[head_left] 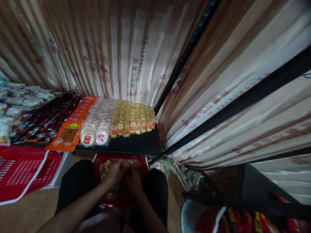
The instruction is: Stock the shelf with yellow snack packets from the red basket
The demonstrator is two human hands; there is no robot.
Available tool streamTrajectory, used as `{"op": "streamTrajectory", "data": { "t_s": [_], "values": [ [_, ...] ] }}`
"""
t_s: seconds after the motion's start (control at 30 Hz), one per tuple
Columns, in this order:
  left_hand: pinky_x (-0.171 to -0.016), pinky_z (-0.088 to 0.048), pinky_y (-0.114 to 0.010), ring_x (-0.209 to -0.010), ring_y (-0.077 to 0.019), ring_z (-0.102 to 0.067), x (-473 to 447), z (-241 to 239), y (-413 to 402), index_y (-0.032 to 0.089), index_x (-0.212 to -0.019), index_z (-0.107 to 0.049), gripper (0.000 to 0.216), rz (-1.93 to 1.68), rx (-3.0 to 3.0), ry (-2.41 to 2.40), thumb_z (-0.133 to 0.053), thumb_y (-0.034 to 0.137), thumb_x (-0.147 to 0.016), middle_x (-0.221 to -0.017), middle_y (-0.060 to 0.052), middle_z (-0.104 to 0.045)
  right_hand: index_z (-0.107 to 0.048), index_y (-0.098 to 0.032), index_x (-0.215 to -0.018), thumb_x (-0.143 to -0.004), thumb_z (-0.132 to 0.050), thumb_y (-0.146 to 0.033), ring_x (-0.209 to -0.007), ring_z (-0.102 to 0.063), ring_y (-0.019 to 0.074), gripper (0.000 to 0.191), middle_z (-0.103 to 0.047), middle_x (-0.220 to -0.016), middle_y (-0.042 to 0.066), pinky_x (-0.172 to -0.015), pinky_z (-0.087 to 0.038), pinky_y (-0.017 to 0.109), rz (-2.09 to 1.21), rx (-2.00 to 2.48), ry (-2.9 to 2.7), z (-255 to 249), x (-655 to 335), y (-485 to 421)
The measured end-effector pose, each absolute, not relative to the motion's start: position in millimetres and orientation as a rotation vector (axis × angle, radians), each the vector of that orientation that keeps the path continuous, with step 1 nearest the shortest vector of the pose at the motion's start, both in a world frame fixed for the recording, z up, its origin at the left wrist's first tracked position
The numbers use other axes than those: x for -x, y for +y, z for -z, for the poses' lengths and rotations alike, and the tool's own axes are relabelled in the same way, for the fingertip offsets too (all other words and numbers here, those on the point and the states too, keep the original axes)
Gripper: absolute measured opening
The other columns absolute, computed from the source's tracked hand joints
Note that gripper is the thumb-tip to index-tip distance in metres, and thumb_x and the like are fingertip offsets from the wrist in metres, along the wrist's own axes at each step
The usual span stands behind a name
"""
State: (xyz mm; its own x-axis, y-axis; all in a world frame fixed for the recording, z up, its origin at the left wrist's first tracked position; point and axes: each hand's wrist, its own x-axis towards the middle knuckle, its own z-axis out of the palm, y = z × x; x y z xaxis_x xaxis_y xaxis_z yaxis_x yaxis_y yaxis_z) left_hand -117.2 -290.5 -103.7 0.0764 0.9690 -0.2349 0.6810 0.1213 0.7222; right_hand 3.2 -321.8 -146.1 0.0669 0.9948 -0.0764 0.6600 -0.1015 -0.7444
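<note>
My left hand (pixel 116 172) and my right hand (pixel 134 180) meet over a red basket (pixel 139 158) between my knees. Their fingers are closed around a small yellowish snack packet (pixel 126 164); dim light blurs its edges. More yellow packets (pixel 104 170) lie in the basket below, partly covered by my wrists. In front of me, rows of small yellow snack packets (pixel 133 118) with red and orange labels stand on a black shelf (pixel 136 145). Beside them, to the left, are rows of round white packaged crackers (pixel 100 126).
Further left lie an orange snack bag (pixel 73 126), dark packets (pixel 48 119) and white packets (pixel 26 98). A red basket (pixel 24 171) with a white handle sits at left. Black poles (pixel 187 51) and printed curtains (pixel 109 48) enclose the shelf. Red packages (pixel 238 220) fill the lower right.
</note>
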Motion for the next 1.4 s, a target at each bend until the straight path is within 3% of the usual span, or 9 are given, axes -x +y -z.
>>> {"op": "streamTrajectory", "data": {
  "t_s": [0.13, 0.3, 0.6, 0.83, 1.1, 1.23, 1.4],
  "values": [
    [-0.071, -0.041, -0.021, -0.074, -0.012, -0.059, 109.1, 76.9, -287.7, 0.02, -0.083, -0.053, 0.014, -0.645, -1.702, 1.533, -0.039, 0.015, -0.083, -0.078, 0.001, -0.063, -0.055, -0.013, -0.116, -0.079, -0.049, -0.031, -0.107, -0.057, 0.0256, 0.042, -0.061, -0.115, 0.015, -0.092, -0.044, 0.038, -0.67, 1.735, -1.614, 124.4, -10.9, -326.1],
    [-0.074, -0.042, -0.021, -0.079, -0.0118, -0.059, 88.4, 40.8, -269.0, 0.021, -0.085, -0.054, 0.015, -0.783, -1.732, 1.456, -0.043, 0.013, -0.078, -0.082, 0.001, -0.063, -0.047, -0.011, -0.124, -0.082, -0.045, -0.037, -0.11, -0.055, 0.025, 0.049, -0.059, -0.118, 0.017, -0.092, -0.044, 0.039, -0.503, 1.717, -1.521, 96.2, -22.7, -309.5],
    [-0.074, -0.044, -0.022, -0.078, -0.0113, -0.06, 45.9, 11.5, -216.8, 0.02, -0.089, -0.056, 0.015, -0.897, -1.81, 1.29, -0.043, 0.017, -0.08, -0.086, 0.0, -0.064, -0.045, -0.012, -0.122, -0.081, -0.045, -0.035, -0.097, -0.059, 0.0227, 0.047, -0.061, -0.109, 0.015, -0.086, -0.047, 0.038, -0.38, 1.722, -1.32, 72.7, -53.6, -257.8],
    [-0.083, -0.044, -0.027, -0.09, -0.016, -0.058, 17.0, 5.4, -175.3, 0.02, -0.107, -0.056, 0.03, -0.785, -1.956, 1.386, -0.053, 0.03, -0.078, -0.104, -0.004, -0.063, -0.045, -0.01, -0.125, -0.08, -0.044, -0.029, -0.102, -0.056, 0.0242, 0.048, -0.061, -0.111, 0.016, -0.088, -0.045, 0.04, -0.259, 1.731, -1.357, 68.3, -76.1, -218.4],
    [-0.072, -0.045, -0.026, -0.077, -0.0153, -0.059, 17.2, -25.5, -115.7, 0.016, -0.103, -0.059, 0.027, -0.94, -1.907, 1.538, -0.053, 0.029, -0.08, -0.089, -0.005, -0.065, -0.038, -0.007, -0.132, -0.09, -0.023, -0.041, -0.13, -0.033, 0.0207, 0.056, -0.04, -0.138, 0.017, -0.107, -0.026, 0.04, -0.342, 1.663, -1.277, 63.1, -90.2, -165.1],
    [-0.071, -0.046, -0.025, -0.074, -0.0134, -0.059, 16.9, -46.7, -90.5, 0.015, -0.106, -0.058, 0.03, -1.041, -1.859, 1.522, -0.054, 0.028, -0.08, -0.089, -0.004, -0.064, -0.028, -0.003, -0.137, -0.088, -0.025, -0.047, -0.135, -0.021, 0.023, 0.066, -0.028, -0.144, 0.018, -0.11, -0.017, 0.042, -0.431, 1.691, -1.235, 59.6, -96.0, -129.0],
    [-0.072, -0.047, -0.027, -0.074, -0.0141, -0.059, 6.8, -53.7, -57.8, 0.015, -0.109, -0.057, 0.032, -1.108, -1.87, 1.507, -0.055, 0.029, -0.08, -0.088, -0.005, -0.065, -0.024, -0.005, -0.139, -0.087, -0.029, -0.051, -0.135, -0.023, 0.0246, 0.069, -0.027, -0.145, 0.018, -0.11, -0.018, 0.041, -0.477, 1.688, -1.188, 51.0, -101.0, -95.2]
  ]
}}
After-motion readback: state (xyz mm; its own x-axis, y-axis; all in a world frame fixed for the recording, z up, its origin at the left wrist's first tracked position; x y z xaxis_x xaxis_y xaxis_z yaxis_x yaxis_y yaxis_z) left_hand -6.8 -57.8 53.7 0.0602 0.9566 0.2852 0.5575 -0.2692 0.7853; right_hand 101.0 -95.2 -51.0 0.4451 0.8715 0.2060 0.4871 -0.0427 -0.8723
